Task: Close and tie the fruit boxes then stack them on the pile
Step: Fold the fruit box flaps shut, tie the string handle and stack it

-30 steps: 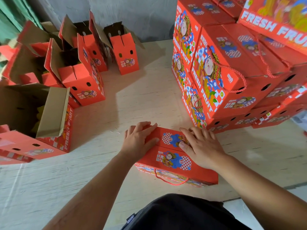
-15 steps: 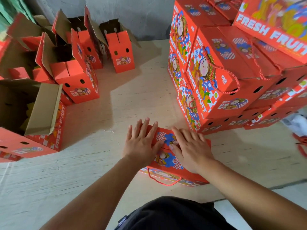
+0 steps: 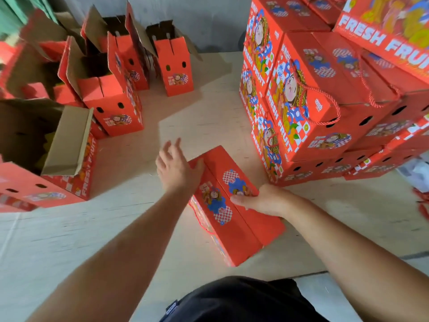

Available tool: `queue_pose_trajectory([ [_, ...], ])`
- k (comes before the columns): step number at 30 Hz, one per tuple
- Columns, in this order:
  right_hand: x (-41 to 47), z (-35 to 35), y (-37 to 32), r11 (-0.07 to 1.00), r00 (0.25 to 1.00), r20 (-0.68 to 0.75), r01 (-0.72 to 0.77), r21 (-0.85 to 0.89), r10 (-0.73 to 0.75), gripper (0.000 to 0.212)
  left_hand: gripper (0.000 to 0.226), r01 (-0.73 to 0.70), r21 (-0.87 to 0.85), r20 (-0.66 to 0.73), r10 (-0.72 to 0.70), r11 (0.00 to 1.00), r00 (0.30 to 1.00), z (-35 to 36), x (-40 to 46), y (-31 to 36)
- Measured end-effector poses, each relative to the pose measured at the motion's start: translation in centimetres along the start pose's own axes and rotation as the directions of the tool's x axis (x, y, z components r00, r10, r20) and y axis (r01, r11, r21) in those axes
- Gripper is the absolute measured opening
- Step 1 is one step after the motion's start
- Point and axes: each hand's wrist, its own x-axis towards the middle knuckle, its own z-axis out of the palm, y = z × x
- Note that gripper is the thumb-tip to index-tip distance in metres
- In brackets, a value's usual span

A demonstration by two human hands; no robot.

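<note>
While closed red box [image 3: 234,205] lies skewed toward 11 o'clock, right hand [image 3: 262,201] is clamped on edge; left hand [image 3: 176,168] spread, thumb touching.

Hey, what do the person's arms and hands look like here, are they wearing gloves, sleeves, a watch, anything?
Both arms are bare up to the frame edge, no sleeves in view. The left hand and right hand have no gloves, and no rings, watch or wristband are visible. The only clothing in view is a black garment at the bottom, with a small tag.
</note>
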Motion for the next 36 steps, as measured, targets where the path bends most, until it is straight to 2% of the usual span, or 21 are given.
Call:
queue_pose_trajectory([
  [1,-0.3,0.3,-0.3,0.999,0.991,0.134,0.0,0.035,-0.005,0.065,0.091,0.173,-0.149,0.083,-0.162,0.974,0.983,0.6,-1.8,-0.1],
  [2,-0.5,0.5,-0.7,0.997,0.969,0.246,-0.003,0.074,-0.016,0.059,0.089,0.26,-0.309,0.185,-0.211,0.915,0.96,1.2,-3.8,-0.3],
  [3,-0.5,0.9,-0.9,0.992,0.95,0.312,-0.015,0.122,-0.024,0.061,0.077,0.306,-0.496,0.259,-0.198,0.813,0.946,1.8,-5.8,-0.6],
  [5,-0.5,1.9,-0.8,0.964,0.944,0.33,-0.062,0.26,-0.028,0.06,0.049,0.375,-0.723,0.343,-0.17,0.58,0.924,2.2,-9.0,-0.8],
  [6,-0.6,2.6,-0.8,0.935,0.949,0.312,-0.072,0.349,-0.044,0.053,0.044,0.388,-0.752,0.346,-0.182,0.532,0.92,2.4,-9.5,-0.9],
  [8,-0.7,3.9,-0.6,0.83,0.969,0.233,-0.06,0.554,-0.086,0.04,0.042,0.38,-0.745,0.334,-0.187,0.549,0.924,2.7,-8.5,-0.8],
  [10,-0.5,4.9,-0.8,0.712,0.993,0.065,0.023,0.702,-0.096,0.034,0.035,0.359,-0.748,0.343,-0.138,0.558,0.929,2.7,-6.8,-0.5],
  [12,-0.2,5.2,-1.6,0.642,0.996,-0.071,0.087,0.762,-0.051,0.04,0.032,0.354,-0.749,0.366,-0.096,0.56,0.926,2.4,-5.2,-0.3],
  [15,-0.4,4.9,-2.4,0.552,0.948,-0.313,0.227,0.802,0.066,0.046,0.045,0.401,-0.695,0.444,-0.082,0.598,0.892,1.5,-4.6,-0.5],
  [16,-0.5,4.5,-2.2,0.462,0.925,-0.347,0.243,0.853,0.155,0.049,0.053,0.425,-0.652,0.478,-0.095,0.627,0.873,1.1,-5.1,-0.8],
  [17,-0.6,4.0,-2.0,0.272,0.916,-0.309,0.238,0.932,0.256,0.051,0.059,0.459,-0.592,0.516,-0.126,0.663,0.847,0.5,-5.7,-1.2],
  [19,-1.1,2.8,-1.5,-0.223,0.934,-0.038,0.124,0.967,0.355,0.048,0.062,0.558,-0.449,0.599,-0.228,0.697,0.767,-1.3,-7.3,-2.4],
  [20,-1.5,2.2,-1.3,-0.39,0.934,0.107,0.037,0.92,0.342,0.044,0.058,0.611,-0.397,0.651,-0.259,0.684,0.713,-2.0,-7.9,-3.1],
  [21,-1.9,1.7,-1.2,-0.477,0.925,0.218,-0.047,0.878,0.311,0.04,0.051,0.655,-0.384,0.7,-0.258,0.65,0.666,-2.8,-8.3,-3.6],
  [23,-2.7,0.9,-1.1,-0.533,0.917,0.312,-0.138,0.835,0.25,0.035,0.039,0.695,-0.482,0.738,-0.18,0.534,0.65,-4.7,-8.9,-3.4],
  [24,-3.1,0.4,-1.2,-0.547,0.922,0.318,-0.153,0.823,0.221,0.036,0.039,0.669,-0.552,0.713,-0.134,0.497,0.688,-5.6,-8.8,-2.8],
  [27,-4.3,-0.6,-1.5,-0.547,0.933,0.301,-0.149,0.824,0.199,0.04,0.042,0.424,-0.721,0.499,-0.013,0.547,0.866,-8.6,-8.2,0.2],
  [29,-4.9,-0.7,-1.4,-0.566,0.928,0.292,-0.115,0.816,0.232,0.031,0.045,0.265,-0.79,0.373,0.089,0.553,0.924,-10.3,-7.9,2.2],
  [32,-5.4,-1.9,-0.6,-0.546,0.948,0.169,0.006,0.838,0.271,0.014,0.048,0.206,-0.838,0.32,0.151,0.505,0.935,-11.4,-7.9,3.8],
  [33,-5.5,-2.8,-0.2,-0.546,0.958,0.099,0.067,0.835,0.271,0.013,0.045,0.206,-0.864,0.307,0.157,0.46,0.938,-11.3,-8.1,4.0],
  [36,-6.3,-6.4,0.8,-0.553,0.97,-0.133,0.225,0.802,0.202,0.006,0.034,0.281,-0.936,0.312,0.133,0.213,0.941,-11.1,-8.5,3.9],
])
